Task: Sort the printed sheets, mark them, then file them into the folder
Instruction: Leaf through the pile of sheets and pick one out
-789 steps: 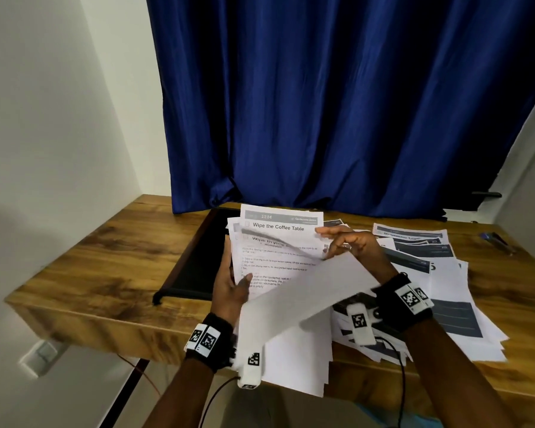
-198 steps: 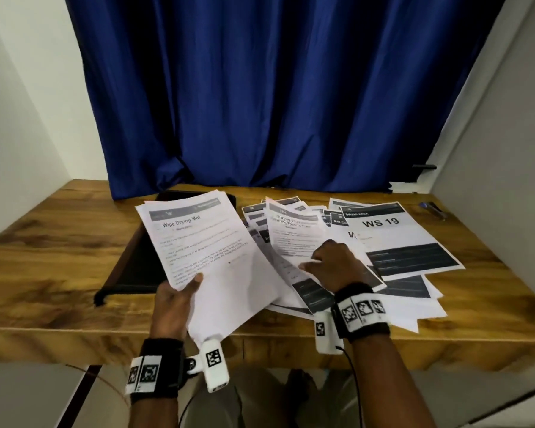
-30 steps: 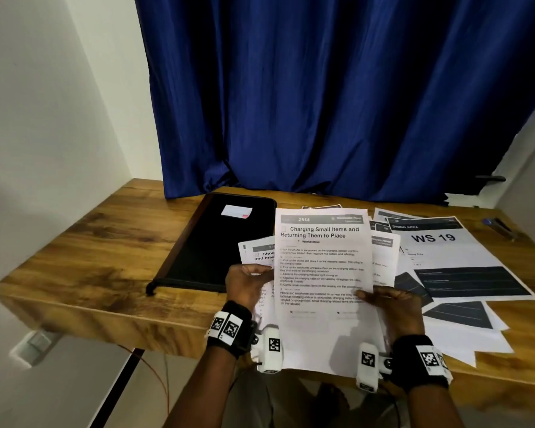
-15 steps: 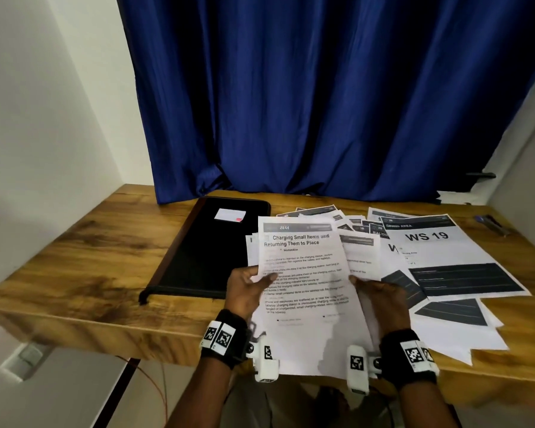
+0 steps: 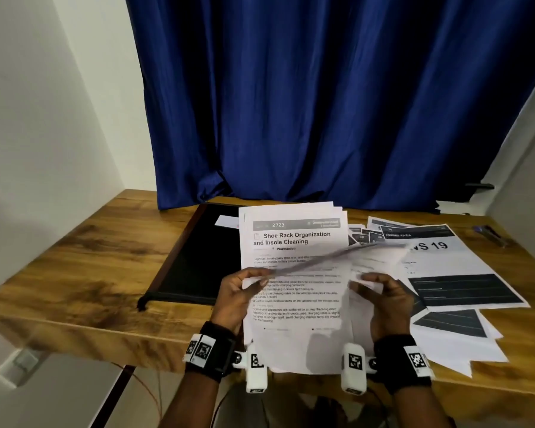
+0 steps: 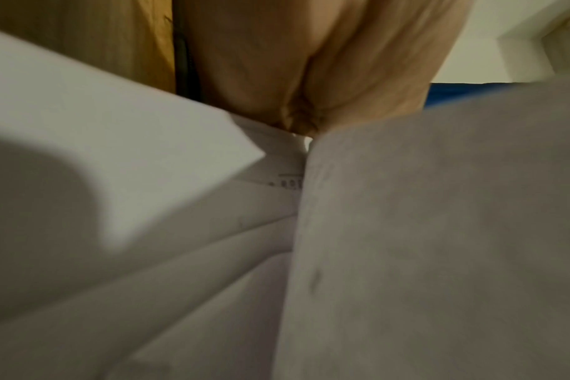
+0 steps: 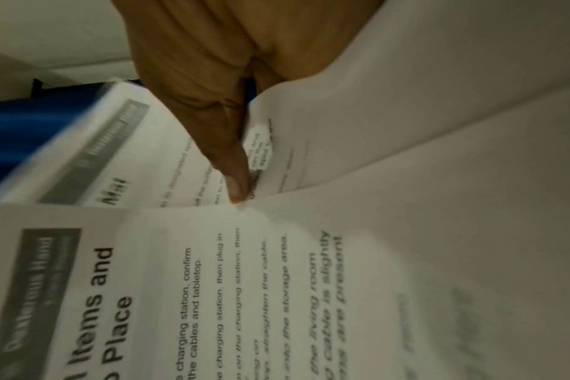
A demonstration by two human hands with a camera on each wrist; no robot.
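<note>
Over the table's front edge, my left hand [image 5: 247, 288] grips the left side of a stack of printed sheets [image 5: 294, 242]. The page now showing is headed "Shoe Rack Organization and Insole Cleaning". My right hand [image 5: 368, 285] pinches the blurred top sheet [image 5: 374, 261], which is curled away to the right. In the right wrist view my right hand [image 7: 234, 154] presses that "Items and Place" sheet [image 7: 186, 282] with a fingertip. The left wrist view shows only my left hand [image 6: 309, 77] as a palm above sheet backs [image 6: 439, 244]. A black folder [image 5: 198, 257], closed, lies flat to the left.
Loose sheets, one marked "WS 19" [image 5: 451, 267], fan out over the right half of the wooden table [image 5: 84, 267]. A pen [image 5: 491, 236] lies at the far right. A white label [image 5: 226, 220] sits on the folder. A blue curtain [image 5: 322, 103] hangs behind.
My right hand has peeled the "Charging Small Items" sheet off the stack toward the right, uncovering the "Shoe Rack" page. My left hand keeps its grip on the stack.
</note>
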